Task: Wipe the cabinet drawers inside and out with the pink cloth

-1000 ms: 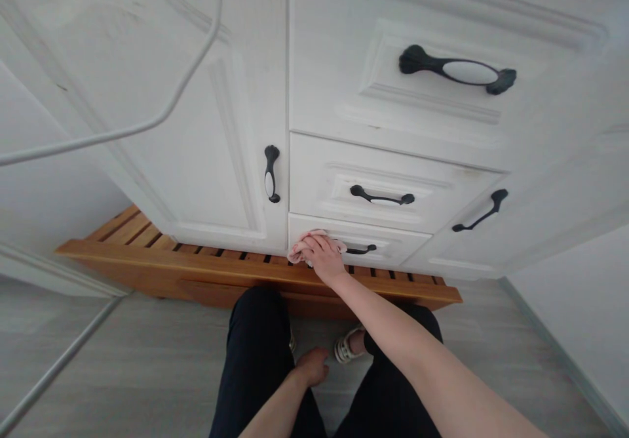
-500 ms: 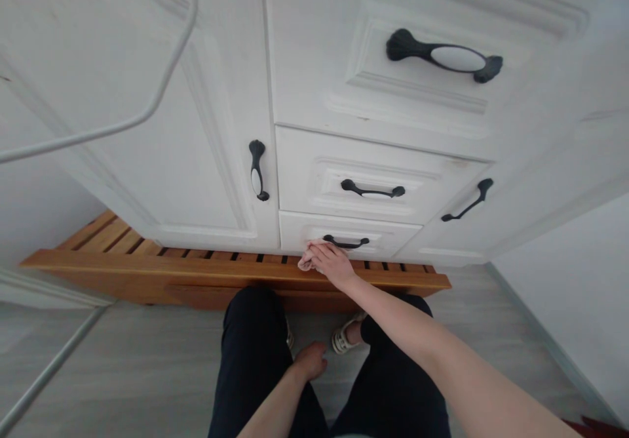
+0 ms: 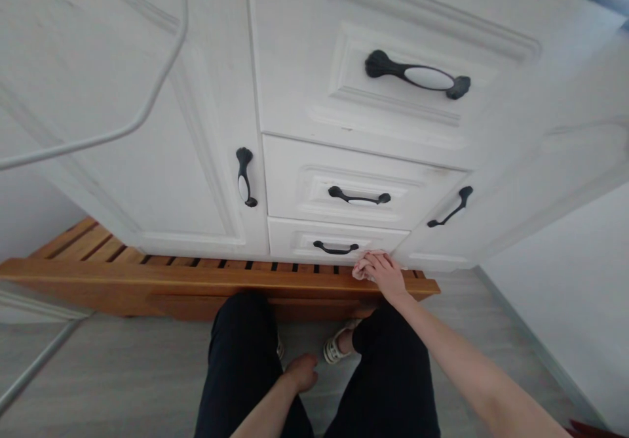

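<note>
Gripping a pink cloth (image 3: 362, 267) with the right hand (image 3: 388, 277), fingers closing over its top and bunching it. Cloth is sitting at the lower right corner of the bottom drawer (image 3: 286, 235), over the slatted wooden base (image 3: 196, 285). Long axis is running roughly left-right along that drawer's lower edge. Black handle (image 3: 337, 250) of the same drawer is standing just left of the cloth, apart from it. Middle drawer (image 3: 285, 189) and top drawer (image 3: 295, 64) are sitting above; all three are staying closed, contents hidden. Closed left door (image 3: 162, 149) and right door (image 3: 501, 228) are flanking them. Left hand (image 3: 301, 372) is hanging between the dark trousers (image 3: 240, 366), fingers loosely curling; can't tell how far they're closing.
</note>
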Available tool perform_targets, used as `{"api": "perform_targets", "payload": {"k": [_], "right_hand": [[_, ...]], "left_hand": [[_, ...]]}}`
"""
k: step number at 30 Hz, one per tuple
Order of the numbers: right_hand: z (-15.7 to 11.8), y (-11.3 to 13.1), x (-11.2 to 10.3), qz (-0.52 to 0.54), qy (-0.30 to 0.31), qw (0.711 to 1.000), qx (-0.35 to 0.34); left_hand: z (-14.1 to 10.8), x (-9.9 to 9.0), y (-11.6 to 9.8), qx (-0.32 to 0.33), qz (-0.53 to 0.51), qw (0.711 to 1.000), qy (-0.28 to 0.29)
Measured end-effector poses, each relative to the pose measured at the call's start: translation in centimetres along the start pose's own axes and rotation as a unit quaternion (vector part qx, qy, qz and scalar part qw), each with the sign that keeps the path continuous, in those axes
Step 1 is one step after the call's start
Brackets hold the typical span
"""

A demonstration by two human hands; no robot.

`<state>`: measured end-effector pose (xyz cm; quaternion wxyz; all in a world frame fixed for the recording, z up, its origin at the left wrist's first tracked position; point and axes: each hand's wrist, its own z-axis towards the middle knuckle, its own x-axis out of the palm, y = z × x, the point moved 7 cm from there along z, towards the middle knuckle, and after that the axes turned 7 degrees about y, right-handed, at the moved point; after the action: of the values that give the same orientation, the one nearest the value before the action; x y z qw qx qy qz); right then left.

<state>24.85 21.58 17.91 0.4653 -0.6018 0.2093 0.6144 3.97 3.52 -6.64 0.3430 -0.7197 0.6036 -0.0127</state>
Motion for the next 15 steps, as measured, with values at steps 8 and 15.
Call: {"api": "perform_targets", "payload": {"k": [8, 15], "right_hand": [[1.9, -2.2, -3.9, 0.029, -0.031, 0.996, 0.076], [-1.3, -6.2, -5.1, 0.001, -0.067, 0.967, 0.245]], "left_hand": [[0.1, 0.1, 0.1, -0.009, 0.001, 1.0, -0.001], [0.5, 0.4, 0.3, 0.001, -0.019, 1.0, 0.004]]}}
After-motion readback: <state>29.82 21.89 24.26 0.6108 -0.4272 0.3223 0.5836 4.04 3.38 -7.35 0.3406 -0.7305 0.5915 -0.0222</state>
